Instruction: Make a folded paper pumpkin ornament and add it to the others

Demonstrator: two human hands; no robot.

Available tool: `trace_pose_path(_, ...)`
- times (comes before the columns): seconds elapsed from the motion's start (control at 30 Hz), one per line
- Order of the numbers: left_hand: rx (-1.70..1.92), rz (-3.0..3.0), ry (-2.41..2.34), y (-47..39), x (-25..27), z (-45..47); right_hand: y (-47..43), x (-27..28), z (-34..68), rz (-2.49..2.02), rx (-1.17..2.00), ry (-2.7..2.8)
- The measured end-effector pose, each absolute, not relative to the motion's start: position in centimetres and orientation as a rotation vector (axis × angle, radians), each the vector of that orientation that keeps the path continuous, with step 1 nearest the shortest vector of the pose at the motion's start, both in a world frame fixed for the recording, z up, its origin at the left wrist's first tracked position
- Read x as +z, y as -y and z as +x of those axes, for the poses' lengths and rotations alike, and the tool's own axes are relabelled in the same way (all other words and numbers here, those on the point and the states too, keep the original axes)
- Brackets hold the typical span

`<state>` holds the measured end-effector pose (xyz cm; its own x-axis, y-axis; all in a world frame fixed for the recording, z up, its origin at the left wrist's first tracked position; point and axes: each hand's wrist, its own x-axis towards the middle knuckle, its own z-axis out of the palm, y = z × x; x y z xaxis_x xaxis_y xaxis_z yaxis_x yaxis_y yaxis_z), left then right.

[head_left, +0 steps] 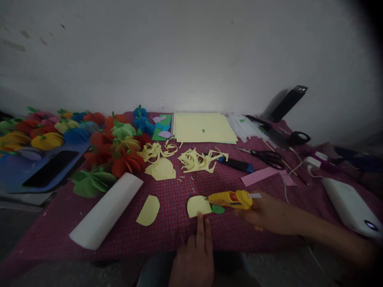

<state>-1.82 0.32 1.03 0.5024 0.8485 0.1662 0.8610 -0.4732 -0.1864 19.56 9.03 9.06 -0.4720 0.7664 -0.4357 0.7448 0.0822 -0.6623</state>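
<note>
A pale yellow half-round paper piece [198, 206] lies on the cloth in front of me. My left hand [194, 255] rests two outstretched fingertips on its lower edge and grips nothing. From the right, my right hand [266, 213] is closed around a yellow glue gun [231, 199], its nozzle at the upper right edge of that piece. A glue stick pokes out of the gun's back. Just below the gun lies a small green paper leaf [218, 209]. Another yellow half-round piece [149, 210] sits to the left.
A white paper roll [107, 211] lies at left, beside many folded paper pumpkins [127, 161]. Behind are yellow paper scraps [196, 160], a stack of yellow sheets [205, 126], a blue-black cutter [236, 164] and scissors [267, 157]. A white power bank [351, 207] and cables lie at right.
</note>
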Motion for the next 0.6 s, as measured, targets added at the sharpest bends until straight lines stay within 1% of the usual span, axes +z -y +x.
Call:
trace_pose_path(0.23, -0.078, -2.486, 1.438, -0.36, 0.93, -1.89, -9.45, 8.74, 19.35, -1.559, 1.353, 2.310)
trace_pose_path(0.6, -0.064, -2.488, 1.402, -0.39, 0.70, -2.04, -9.94, 8.49, 18.78, -1.596, 1.417, 2.263)
